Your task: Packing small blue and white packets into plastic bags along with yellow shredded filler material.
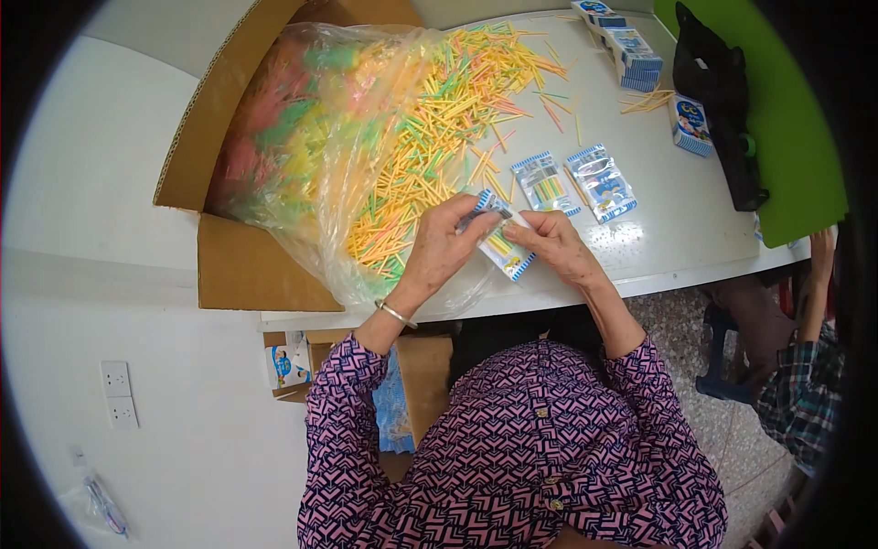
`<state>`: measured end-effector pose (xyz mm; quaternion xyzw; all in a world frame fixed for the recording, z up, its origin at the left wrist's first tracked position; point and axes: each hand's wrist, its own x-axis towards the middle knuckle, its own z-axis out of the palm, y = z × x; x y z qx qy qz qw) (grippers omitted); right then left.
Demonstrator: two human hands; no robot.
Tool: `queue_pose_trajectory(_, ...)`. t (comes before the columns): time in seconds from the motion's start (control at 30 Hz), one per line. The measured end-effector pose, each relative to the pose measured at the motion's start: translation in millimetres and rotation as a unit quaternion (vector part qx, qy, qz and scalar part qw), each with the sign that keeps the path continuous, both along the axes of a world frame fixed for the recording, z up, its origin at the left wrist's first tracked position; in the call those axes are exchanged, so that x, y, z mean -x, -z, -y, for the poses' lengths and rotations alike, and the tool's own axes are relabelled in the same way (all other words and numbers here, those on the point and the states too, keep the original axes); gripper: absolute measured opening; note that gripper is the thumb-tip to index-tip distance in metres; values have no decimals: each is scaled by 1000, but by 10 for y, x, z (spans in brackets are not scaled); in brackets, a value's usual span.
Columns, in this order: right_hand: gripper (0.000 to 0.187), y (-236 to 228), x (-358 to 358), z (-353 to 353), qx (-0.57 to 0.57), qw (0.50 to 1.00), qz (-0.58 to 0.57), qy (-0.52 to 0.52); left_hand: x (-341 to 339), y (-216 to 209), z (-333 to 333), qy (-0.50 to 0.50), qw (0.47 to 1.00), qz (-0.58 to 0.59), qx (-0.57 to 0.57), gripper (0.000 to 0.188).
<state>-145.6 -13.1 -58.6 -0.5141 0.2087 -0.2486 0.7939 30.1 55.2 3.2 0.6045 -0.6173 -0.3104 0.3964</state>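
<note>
Between my two hands is a small clear packet (501,245) with blue striped ends, and thin coloured sticks show through its window. My left hand (450,236) pinches its upper left side. On the other side my right hand (552,243) grips the packet near its top edge. Just beyond lie a second packet (547,185) with coloured sticks inside and a shinier blue-and-silver packet (602,183). A large heap of loose yellow, orange, pink and green sticks (430,151) spreads over the table to the left of these packets.
A big cardboard box (265,265) lies at the left, with a clear plastic bag (334,183) of sticks spilling from it. Small blue-and-white boxes (636,59) stand at the back right, near a black object (718,101) and a green panel (805,119). A co-worker's arm (814,284) shows at far right.
</note>
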Motion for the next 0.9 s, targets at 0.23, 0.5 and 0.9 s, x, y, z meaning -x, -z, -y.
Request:
queue_pose_trajectory(0.23,35,-25,471,404,448,772,-268,363,135,194,749,28,999,-10,25,32)
queue_pose_trajectory(0.5,22,275,716,679,499,675,-398,371,33,352,862,-30,985,124,120,42)
queue_pose_trajectory(0.9,25,-320,369,152,659,635,-211,343,228,-54,463,-3,994,65,92,37)
